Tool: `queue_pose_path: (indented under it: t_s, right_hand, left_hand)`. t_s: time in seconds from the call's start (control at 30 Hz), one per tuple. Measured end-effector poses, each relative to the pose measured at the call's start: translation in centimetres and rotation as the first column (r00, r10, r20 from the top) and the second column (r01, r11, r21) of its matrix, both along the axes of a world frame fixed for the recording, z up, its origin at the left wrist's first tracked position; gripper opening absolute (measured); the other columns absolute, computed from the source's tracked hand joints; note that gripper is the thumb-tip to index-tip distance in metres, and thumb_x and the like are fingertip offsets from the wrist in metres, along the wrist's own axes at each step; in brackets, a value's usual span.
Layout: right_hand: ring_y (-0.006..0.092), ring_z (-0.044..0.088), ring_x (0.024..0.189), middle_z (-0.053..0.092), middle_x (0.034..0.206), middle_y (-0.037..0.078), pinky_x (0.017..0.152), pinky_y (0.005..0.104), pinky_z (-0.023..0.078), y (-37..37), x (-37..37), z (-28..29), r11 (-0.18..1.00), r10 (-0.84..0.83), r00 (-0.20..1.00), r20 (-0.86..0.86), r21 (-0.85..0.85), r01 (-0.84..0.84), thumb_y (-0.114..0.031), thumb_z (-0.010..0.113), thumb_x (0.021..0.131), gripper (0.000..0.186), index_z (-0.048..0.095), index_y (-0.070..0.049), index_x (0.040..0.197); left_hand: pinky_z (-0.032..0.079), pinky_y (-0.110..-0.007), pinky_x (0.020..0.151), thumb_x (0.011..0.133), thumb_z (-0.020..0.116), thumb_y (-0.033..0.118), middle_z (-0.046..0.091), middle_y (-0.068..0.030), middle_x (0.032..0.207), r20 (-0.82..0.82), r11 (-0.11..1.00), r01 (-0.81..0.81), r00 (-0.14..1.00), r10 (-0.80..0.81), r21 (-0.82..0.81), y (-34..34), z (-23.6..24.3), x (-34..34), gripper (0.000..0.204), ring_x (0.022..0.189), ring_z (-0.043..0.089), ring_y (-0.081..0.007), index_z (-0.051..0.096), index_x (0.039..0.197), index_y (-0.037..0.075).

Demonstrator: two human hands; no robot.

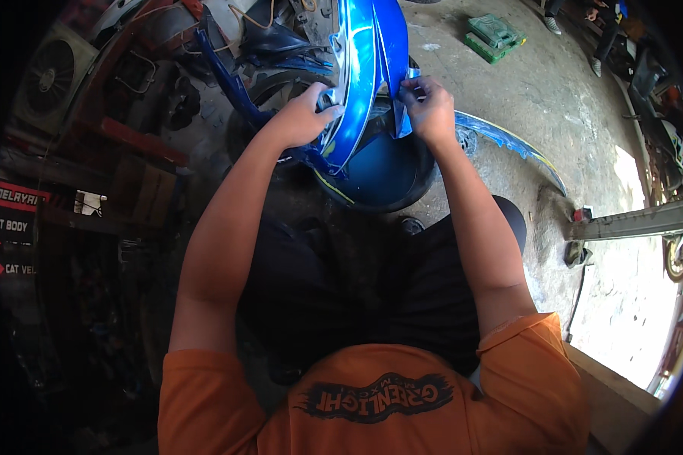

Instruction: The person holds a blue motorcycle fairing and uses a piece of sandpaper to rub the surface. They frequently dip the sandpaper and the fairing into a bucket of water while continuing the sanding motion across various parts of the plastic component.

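A glossy blue motorcycle body panel (363,98) stands upright in front of me, its paler left edge turned toward my left hand. My left hand (309,115) has its fingers curled round that left edge, with the thumb bent inward. On the other side, my right hand (431,112) pinches a blue flap at the panel's right edge. Its fingertips are partly hidden there. Below the panel's lower end sits a round dark tub (387,173), partly covered by the panel.
Right of the tub, a curved blue strip with scraped edges (512,140) lies on the concrete floor (569,83). Farther off is a green plastic case (495,38). More blue and black body parts (269,47) crowd the far left. A person's legs (603,49) show at far right.
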State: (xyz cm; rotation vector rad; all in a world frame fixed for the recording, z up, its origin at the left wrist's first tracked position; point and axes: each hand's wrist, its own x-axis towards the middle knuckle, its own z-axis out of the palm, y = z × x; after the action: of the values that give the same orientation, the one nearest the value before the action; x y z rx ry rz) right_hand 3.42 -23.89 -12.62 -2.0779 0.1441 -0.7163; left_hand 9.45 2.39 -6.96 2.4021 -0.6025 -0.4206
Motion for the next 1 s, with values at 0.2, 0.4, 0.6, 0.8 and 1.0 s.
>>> queue_pose_path:
  t_s: [0.2,0.4,0.6,0.8,1.0]
  right_hand:
    - [0.0378,0.078,0.101,0.079,0.104,0.023,0.092,0.0465,0.06,-0.2,-0.6,-1.8,0.98,0.09,0.905,-0.416,-0.127,-0.155,-0.01,0.074,0.088,0.021,0.081,-0.004,0.106]
    - [0.0385,0.077,0.102,0.08,0.105,0.021,0.095,0.0458,0.059,-1.5,0.2,-4.9,0.963,0.051,0.895,-0.443,-0.214,-0.162,-0.015,0.073,0.088,0.02,0.081,-0.008,0.105]
    - [0.0365,0.078,0.105,0.08,0.108,0.02,0.096,0.0442,0.059,-1.4,0.5,-6.2,0.983,-0.022,0.875,-0.483,-0.172,-0.07,-0.01,0.073,0.088,0.022,0.081,-0.008,0.108]
    - [0.0355,0.078,0.106,0.081,0.11,0.019,0.097,0.0433,0.059,-2.5,0.7,-7.1,0.981,-0.007,0.876,-0.482,-0.171,-0.087,-0.006,0.075,0.085,0.027,0.08,-0.006,0.112]
    - [0.036,0.077,0.11,0.08,0.114,0.019,0.098,0.0452,0.06,-2.9,1.0,-7.8,0.969,-0.009,0.85,-0.526,-0.215,-0.123,-0.01,0.074,0.086,0.031,0.081,-0.009,0.117]
  left_hand:
    - [0.053,-0.051,0.107,0.103,0.068,0.055,0.068,-0.0379,0.13,0.13,0.979,-0.158,0.981,0.142,0.127,0.2,-0.3,1.8,0.079,0.123,0.068,-0.0494,0.052,0.143,-0.011]
    - [0.047,-0.049,0.119,0.095,0.082,0.042,0.053,-0.0394,0.153,0.142,0.952,-0.03,0.99,-0.014,0.304,0.3,-0.1,1.7,0.104,0.144,0.054,-0.049,0.025,0.161,-0.015]
    - [0.047,-0.047,0.118,0.094,0.084,0.038,0.055,-0.0398,0.149,0.147,0.972,-0.036,0.989,0.002,0.232,0.7,0.5,1.9,0.099,0.141,0.057,-0.048,0.032,0.158,-0.015]
    - [0.053,-0.049,0.109,0.093,0.085,0.041,0.066,-0.0361,0.136,0.295,0.989,-0.117,0.952,0.085,0.094,1.3,-0.9,3.1,0.073,0.129,0.066,-0.047,0.054,0.136,-0.01]
    - [0.052,-0.049,0.108,0.093,0.083,0.046,0.067,-0.0345,0.134,0.309,0.977,-0.176,0.942,0.131,0.123,1.1,-1.5,4.0,0.079,0.127,0.066,-0.0469,0.053,0.14,-0.011]
